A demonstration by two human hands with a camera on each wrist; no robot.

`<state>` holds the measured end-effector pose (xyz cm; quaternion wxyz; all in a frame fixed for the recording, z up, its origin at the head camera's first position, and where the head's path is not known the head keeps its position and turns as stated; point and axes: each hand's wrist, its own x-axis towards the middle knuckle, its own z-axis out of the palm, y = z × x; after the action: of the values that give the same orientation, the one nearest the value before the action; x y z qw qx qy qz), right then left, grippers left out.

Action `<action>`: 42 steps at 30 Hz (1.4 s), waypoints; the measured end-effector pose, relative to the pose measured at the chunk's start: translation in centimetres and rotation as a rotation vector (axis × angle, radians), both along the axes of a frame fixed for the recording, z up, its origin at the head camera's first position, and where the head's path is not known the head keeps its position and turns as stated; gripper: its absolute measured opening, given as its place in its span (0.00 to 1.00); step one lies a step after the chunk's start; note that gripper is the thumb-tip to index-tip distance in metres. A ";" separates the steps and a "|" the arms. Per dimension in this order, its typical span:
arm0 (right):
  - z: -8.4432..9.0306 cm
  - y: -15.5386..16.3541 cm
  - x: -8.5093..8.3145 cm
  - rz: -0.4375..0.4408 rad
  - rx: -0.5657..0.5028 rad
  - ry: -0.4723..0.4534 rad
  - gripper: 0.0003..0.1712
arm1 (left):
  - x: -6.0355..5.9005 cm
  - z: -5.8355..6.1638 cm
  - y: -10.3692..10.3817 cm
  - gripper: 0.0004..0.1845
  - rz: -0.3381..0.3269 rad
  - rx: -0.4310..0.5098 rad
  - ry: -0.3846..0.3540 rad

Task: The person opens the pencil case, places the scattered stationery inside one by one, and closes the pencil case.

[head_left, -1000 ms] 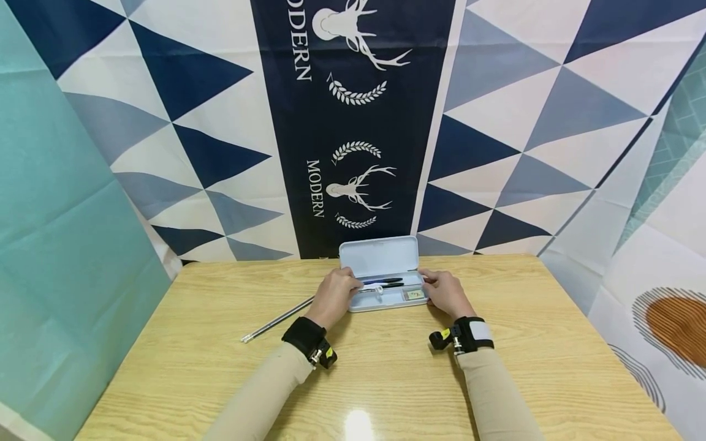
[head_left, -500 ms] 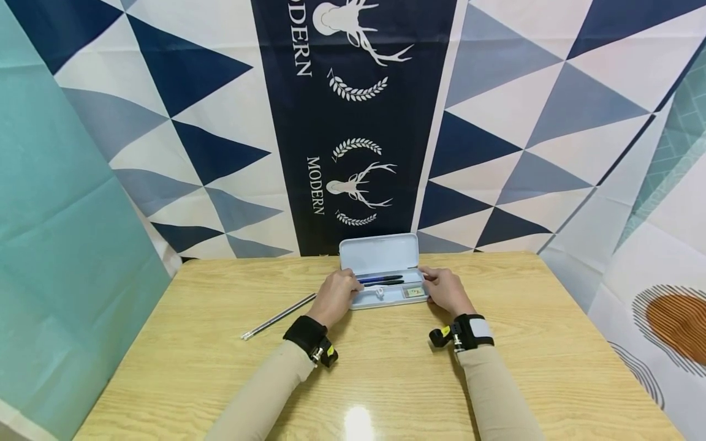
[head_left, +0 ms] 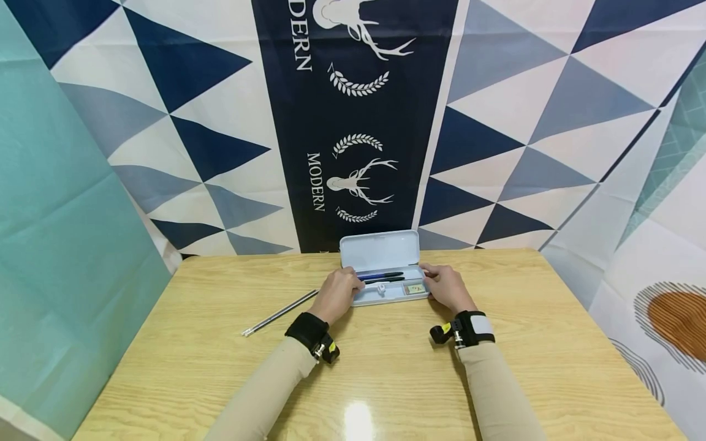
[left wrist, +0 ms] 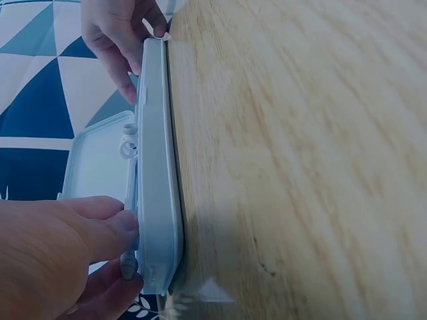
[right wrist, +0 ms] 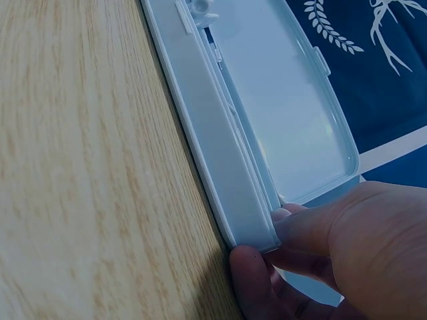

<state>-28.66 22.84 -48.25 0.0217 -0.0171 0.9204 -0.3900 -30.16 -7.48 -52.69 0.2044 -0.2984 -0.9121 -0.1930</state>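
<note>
A light blue pencil case [head_left: 380,250] stands at the back of the table with its lid raised. My left hand [head_left: 334,295] is at its left end, pinching a slim white tool with a knobbed head [head_left: 381,289], perhaps a drawing compass. The tool lies low along the front part of the case; its near end is hidden by my fingers [left wrist: 113,233]. Behind it in the case lie dark pens [head_left: 388,277]. A small rectangular eraser-like block [head_left: 414,288] sits at the right. My right hand [head_left: 448,288] grips the case's right end, thumb and fingers round the corner.
Two silver pencils [head_left: 280,313] with white ends lie on the wooden table [head_left: 397,380], left of the case. A patterned cloth [head_left: 353,110] hangs right behind the table's back edge. A teal sheet [head_left: 72,233] hangs at the left.
The white tool in my left hand has come down slightly towards the front of the case, showing more of the pens. My right hand stays at the right end. The head view tilts slightly.
</note>
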 end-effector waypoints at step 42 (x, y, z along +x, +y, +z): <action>-0.2 0.1 -0.4 -0.001 0.002 -0.009 0.28 | -2.5 -2.5 0.6 0.20 -0.081 -0.175 -0.063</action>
<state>-29.10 22.94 -48.43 0.0256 -0.0147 0.9207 -0.3891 -32.68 -6.91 -55.16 0.1406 -0.3454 -0.9187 -0.1302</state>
